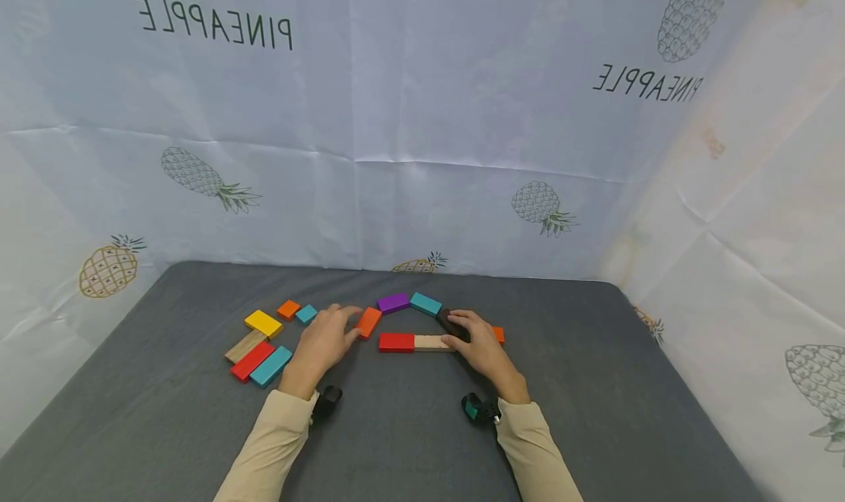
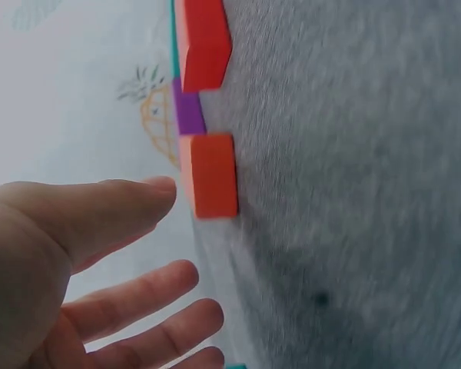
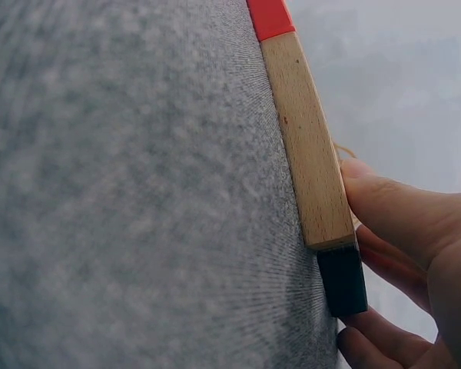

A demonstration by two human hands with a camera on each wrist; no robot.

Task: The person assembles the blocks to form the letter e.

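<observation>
On the grey cloth-covered table (image 1: 409, 443), at far left, lie a plain wooden rectangular block (image 1: 236, 351), a red rectangular block (image 1: 252, 361), a yellow rectangular block (image 1: 263, 324), a light-blue rectangular block (image 1: 271, 367), a small orange block (image 1: 288, 310) and a small blue block (image 1: 306, 314). My left hand (image 1: 322, 344) comes next, fingers loosely spread and holding nothing; its thumb is just beside an orange rectangular block (image 1: 368, 324), though I can't tell whether they touch. That block begins an arc running through a purple rectangular block (image 1: 393, 303) and a teal rectangular block (image 1: 425, 304) to a dark, nearly black rectangular block (image 1: 444, 315). Nearer me, a second red block (image 1: 396, 343) meets a pale bare-wood block (image 1: 430, 343) end to end. My right hand (image 1: 485, 351) grips the dark block between thumb and curled fingers, my thumb-tip lying by the bare-wood block's upper edge. Another orange block (image 1: 499, 334) shows partly behind that hand.
</observation>
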